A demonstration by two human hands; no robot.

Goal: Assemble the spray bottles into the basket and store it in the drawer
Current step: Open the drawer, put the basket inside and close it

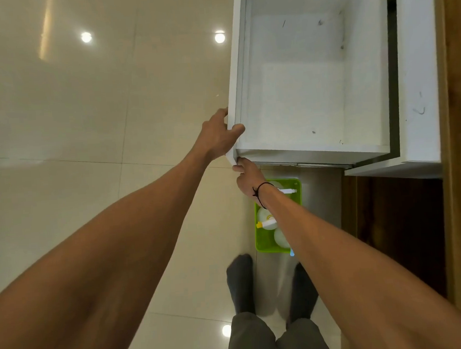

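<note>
A white drawer (311, 153) stands pulled out of the cabinet, and its inside is bare. My left hand (219, 134) grips the drawer's front panel at its near corner, thumb over the top edge. My right hand (247, 173) holds the same corner from below, fingers under the front edge. On the floor beneath the drawer sits a green basket (263, 246) with white spray bottles (266, 222) lying in it; my right forearm hides part of the basket.
A wooden cabinet body (458, 160) runs along the right, with a dark recess (400, 231) below the drawer. My feet in grey socks (241, 281) stand just behind the basket. Glossy beige floor tiles (86, 129) stretch to the left.
</note>
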